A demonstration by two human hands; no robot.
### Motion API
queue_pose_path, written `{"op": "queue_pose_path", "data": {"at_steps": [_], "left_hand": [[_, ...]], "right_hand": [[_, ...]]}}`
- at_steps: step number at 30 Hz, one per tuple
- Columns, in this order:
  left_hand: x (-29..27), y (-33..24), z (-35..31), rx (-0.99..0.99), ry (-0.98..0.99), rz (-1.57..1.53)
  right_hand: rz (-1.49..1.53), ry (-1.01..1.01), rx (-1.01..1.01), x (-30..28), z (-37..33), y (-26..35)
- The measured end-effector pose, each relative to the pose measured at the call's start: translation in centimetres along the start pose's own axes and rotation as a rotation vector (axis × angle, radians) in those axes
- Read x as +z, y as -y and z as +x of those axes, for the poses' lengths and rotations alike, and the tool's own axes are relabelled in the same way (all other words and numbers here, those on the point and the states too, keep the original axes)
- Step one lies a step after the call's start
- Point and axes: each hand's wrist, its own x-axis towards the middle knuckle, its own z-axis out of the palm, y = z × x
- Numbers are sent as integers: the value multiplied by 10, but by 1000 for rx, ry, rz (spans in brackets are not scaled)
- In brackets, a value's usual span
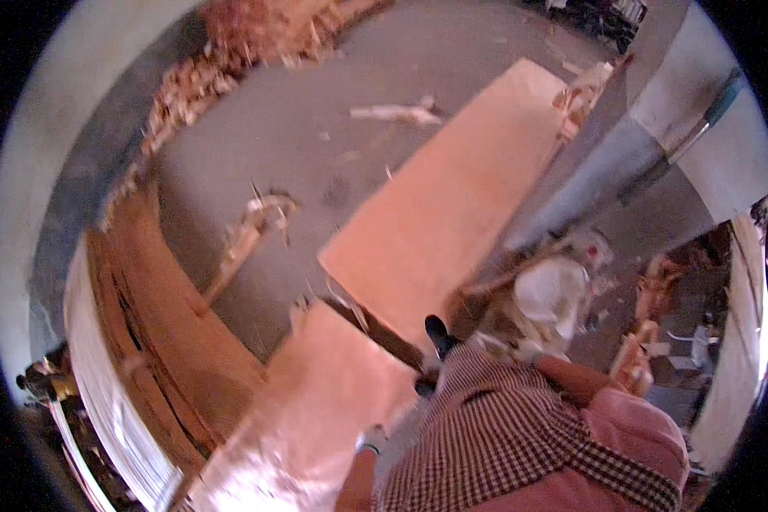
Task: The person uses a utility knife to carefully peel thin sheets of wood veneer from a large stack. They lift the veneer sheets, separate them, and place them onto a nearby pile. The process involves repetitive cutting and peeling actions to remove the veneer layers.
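Grey floor: it is spreading under everything I am looking at, and scraps are littering it.
Long tan panel (444,196): it is lying flat ahead of the worker, slanting away to the upper right.
Near tan panel (324,410): it is lying at the worker's left, its far edge facing the long one across a dark gap; a foot could be catching there.
Curved brown sheets (179,316): they are standing along the left side, close to the near panel; a knock could be sending them sliding.
Checked apron (495,418): it is hanging loose, so a splintered edge could be snagging it.
White bundle (550,290): it is sitting beyond the right arm, cluttering the footing.
Splintered strip (239,239): it is lying on the floor, inviting a trip.
Dark shoe (440,335): it is showing beside the long panel's near corner.
Left hand (373,439): it is hovering at or over the near panel's edge, well apart from the other; I cannot be telling whether it is gripping.
Right hand (525,358): it is blurring near the bundle, its grip unclear.
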Motion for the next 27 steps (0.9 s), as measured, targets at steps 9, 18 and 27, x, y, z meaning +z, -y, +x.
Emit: {"op": "queue_pose_path", "data": {"at_steps": [9,18,27], "left_hand": [[-278,-25,82,-315,-281,-1118],[-596,-170,210,141,-171,-888],[-791,-348,308,592,79,-536]], "right_hand": [[-420,314,9,29,178,-54],[882,-336,-33,-249,310,184],[533,-666,292,-291,252,256]]}}
